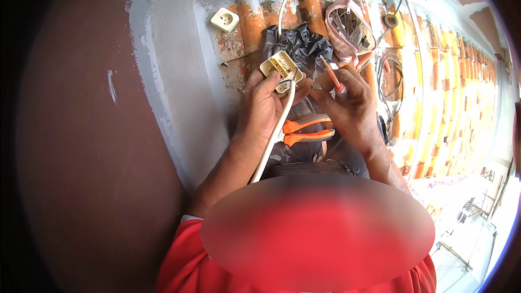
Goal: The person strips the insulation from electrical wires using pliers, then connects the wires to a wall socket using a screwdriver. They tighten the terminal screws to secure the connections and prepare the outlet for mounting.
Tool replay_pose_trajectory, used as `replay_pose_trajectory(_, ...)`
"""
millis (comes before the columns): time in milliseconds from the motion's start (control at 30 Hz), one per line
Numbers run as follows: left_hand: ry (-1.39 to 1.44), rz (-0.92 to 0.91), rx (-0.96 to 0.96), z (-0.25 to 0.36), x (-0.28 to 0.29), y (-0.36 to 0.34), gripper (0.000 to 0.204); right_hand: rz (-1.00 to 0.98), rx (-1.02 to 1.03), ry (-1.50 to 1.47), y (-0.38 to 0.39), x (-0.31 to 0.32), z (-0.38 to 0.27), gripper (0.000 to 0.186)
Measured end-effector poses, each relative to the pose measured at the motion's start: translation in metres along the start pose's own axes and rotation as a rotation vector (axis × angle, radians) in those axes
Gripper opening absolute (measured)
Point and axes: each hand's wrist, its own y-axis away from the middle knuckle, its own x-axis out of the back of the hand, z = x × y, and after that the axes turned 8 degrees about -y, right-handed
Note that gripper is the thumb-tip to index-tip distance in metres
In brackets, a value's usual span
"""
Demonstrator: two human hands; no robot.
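Observation:
My left hand [262, 106] is closed around a cream electrical socket base [269, 67], whose inner side with brass-coloured contacts faces up. A thick white cable [273, 142] runs from the socket base down over my left wrist toward my body. Raised a little to the right, my right hand [350, 100] grips a screwdriver [332, 76] with a reddish shaft, its tip tilted up and left, apart from the socket. Orange-and-grey-handled pliers [308, 131] lie across my lap below both hands; their jaws are partly hidden by the cable and left hand.
A cream socket cover [224, 20] lies on the clay roof tiles [252, 16] at far left. Black plastic [296, 43] and an open pink zip pouch [347, 30] sit ahead. Coiled dark wire [395, 84] lies right, a brown wall [92, 130] left.

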Motion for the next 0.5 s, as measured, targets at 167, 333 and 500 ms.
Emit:
replay_pose_trajectory(167, 0.019, 0.015, -0.021, -0.002, -0.006, -0.001, 0.035, 0.101, 0.162, 0.205, -0.006, -0.033, 0.001, 0.023)
replay_pose_trajectory(333, -0.008, 0.052, -0.107, 0.001, -0.024, 0.008, 0.037, 0.260, 0.051, 0.022, -0.005, -0.046, 0.001, 0.018)
replay_pose_trajectory(500, -0.017, 0.075, -0.133, 0.005, -0.039, 0.012, 0.035, 0.312, 0.122, -0.012, 0.000, -0.048, -0.002, 0.014)
